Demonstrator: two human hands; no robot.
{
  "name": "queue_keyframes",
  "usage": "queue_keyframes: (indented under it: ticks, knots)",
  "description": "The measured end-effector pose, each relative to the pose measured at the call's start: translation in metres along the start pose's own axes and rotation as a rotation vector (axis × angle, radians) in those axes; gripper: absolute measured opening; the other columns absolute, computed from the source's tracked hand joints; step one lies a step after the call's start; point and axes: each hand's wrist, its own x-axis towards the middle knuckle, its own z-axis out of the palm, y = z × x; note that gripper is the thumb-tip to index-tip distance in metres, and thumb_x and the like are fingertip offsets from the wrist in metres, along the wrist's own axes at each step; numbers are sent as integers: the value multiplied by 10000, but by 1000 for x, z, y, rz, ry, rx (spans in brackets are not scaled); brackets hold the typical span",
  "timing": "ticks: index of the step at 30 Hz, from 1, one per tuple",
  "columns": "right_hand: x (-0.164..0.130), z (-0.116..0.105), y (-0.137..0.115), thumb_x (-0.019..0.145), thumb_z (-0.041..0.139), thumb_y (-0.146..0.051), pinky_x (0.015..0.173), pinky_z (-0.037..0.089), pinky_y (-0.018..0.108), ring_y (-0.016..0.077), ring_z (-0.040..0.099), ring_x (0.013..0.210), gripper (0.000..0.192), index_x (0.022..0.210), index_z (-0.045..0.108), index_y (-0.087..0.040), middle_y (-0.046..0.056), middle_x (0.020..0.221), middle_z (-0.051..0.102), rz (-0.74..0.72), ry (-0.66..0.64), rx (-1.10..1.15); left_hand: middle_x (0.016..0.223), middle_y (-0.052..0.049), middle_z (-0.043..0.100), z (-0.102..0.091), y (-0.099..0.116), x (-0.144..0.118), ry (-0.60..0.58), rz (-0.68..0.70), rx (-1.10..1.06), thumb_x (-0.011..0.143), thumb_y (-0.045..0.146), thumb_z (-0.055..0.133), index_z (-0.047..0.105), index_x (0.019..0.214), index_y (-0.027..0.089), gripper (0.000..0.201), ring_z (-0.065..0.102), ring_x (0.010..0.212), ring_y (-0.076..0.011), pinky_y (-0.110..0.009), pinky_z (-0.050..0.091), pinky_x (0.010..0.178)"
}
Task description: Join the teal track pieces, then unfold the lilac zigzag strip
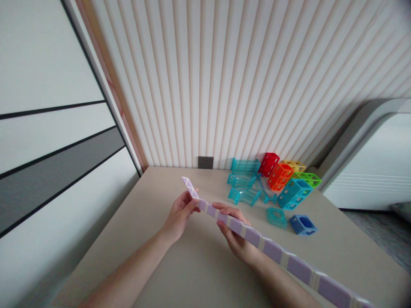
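Observation:
A long purple and white segmented twist toy (276,252) stretches in a straight line from the lower right up toward the middle of the table. My left hand (180,214) pinches it near its far tip, where the end segments are white. My right hand (236,237) grips it a few segments further back, fingers wrapped over the top. Both hands hold the toy above the beige table (199,273).
Coloured plastic blocks lie at the back right of the table: teal curved pieces (244,188), a red cube (269,164), an orange one (280,176), a green one (306,179), a blue one (302,224). A ribbed wall with a socket (205,162) stands behind.

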Motion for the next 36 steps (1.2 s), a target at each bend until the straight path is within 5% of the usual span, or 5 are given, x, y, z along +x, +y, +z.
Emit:
queue_keyframes:
  ticks: [3, 11, 21, 28, 36]
  knots:
    - [0, 0, 2, 994, 595, -338, 942, 573, 399, 236, 690, 1139, 180, 1156, 551, -275, 106, 1220, 720, 97, 52, 136, 806, 4, 645, 1, 4, -2, -64, -41, -76, 723, 395, 871, 715, 1150, 196, 495, 582, 683, -115, -257, 480, 667]
    - [7, 0, 4, 977, 602, -457, 887, 591, 407, 263, 737, 1026, 245, 1103, 528, -260, 103, 1084, 772, 254, 129, 320, 709, 11, 568, 2, 8, -6, -154, -52, -139, 705, 409, 887, 719, 878, 172, 339, 513, 641, -106, -237, 430, 596]
    - [5, -5, 3, 1000, 581, -349, 926, 576, 417, 239, 705, 1103, 170, 1142, 514, -282, 112, 1202, 722, 123, 37, 231, 735, 18, 563, -1, 4, -5, -127, -62, -129, 710, 445, 878, 705, 878, 169, 367, 510, 620, -91, -233, 421, 578]
    - [3, -8, -1, 962, 645, -288, 953, 563, 405, 243, 685, 1160, 200, 1147, 571, -306, 77, 1242, 720, -25, -92, 19, 777, 8, 660, 1, 3, -1, -25, 3, -31, 690, 421, 887, 733, 1053, 174, 465, 545, 599, -93, -229, 433, 569]
    - [6, -2, -1, 914, 723, -337, 881, 600, 383, 234, 733, 1051, 209, 1089, 611, -320, 34, 1130, 768, -105, 11, -57, 1000, -110, 794, -3, -3, 4, 68, 15, 96, 674, 392, 898, 759, 998, 162, 421, 705, 959, -229, -331, 509, 905]
